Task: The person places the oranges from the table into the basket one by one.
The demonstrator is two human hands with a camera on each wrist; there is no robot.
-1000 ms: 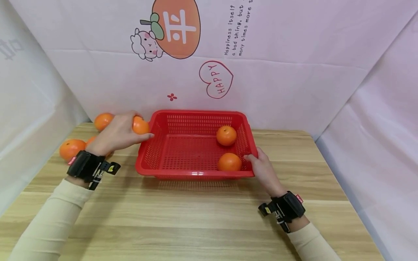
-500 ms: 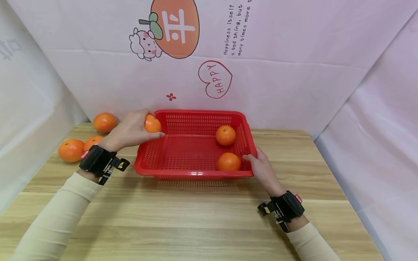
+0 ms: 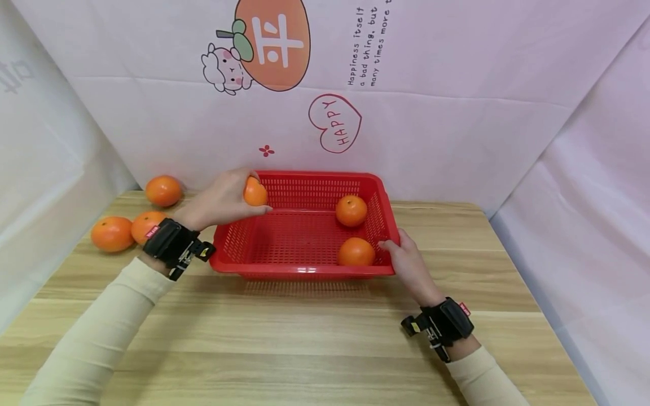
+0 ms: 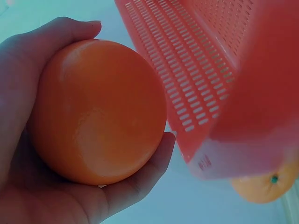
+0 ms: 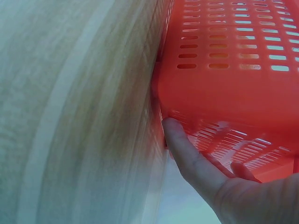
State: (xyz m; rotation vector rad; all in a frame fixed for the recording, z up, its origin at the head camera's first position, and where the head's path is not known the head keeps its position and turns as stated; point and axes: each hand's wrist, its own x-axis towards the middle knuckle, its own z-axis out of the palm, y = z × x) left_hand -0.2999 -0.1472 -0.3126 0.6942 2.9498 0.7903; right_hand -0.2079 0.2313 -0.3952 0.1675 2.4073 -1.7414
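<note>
My left hand [image 3: 223, 197] grips an orange [image 3: 255, 192] above the left end of a red plastic basket [image 3: 304, 269]. In the left wrist view, fingers and thumb curl round this orange [image 4: 98, 112], with the basket's slotted wall [image 4: 187, 79] beside it. Two more oranges lie inside at the right end, one toward the back [image 3: 351, 211] and one toward the front [image 3: 356, 252]. On the basket's right rim my right hand [image 3: 412, 268] keeps hold, thumb over the inside. The right wrist view shows its fingers against the slotted red plastic [image 5: 224, 93].
Left of the basket, three oranges sit on the wooden table [image 3: 315, 349]: one at the back [image 3: 163, 190], one at the far left [image 3: 112, 234] and one beside my wrist [image 3: 148, 226]. A printed white cloth [image 3: 431, 141] hangs close behind the basket.
My left hand has carried the orange rightward, from beside the basket's left rim to over its inside. The right hand and the basket have stayed nearly still.
</note>
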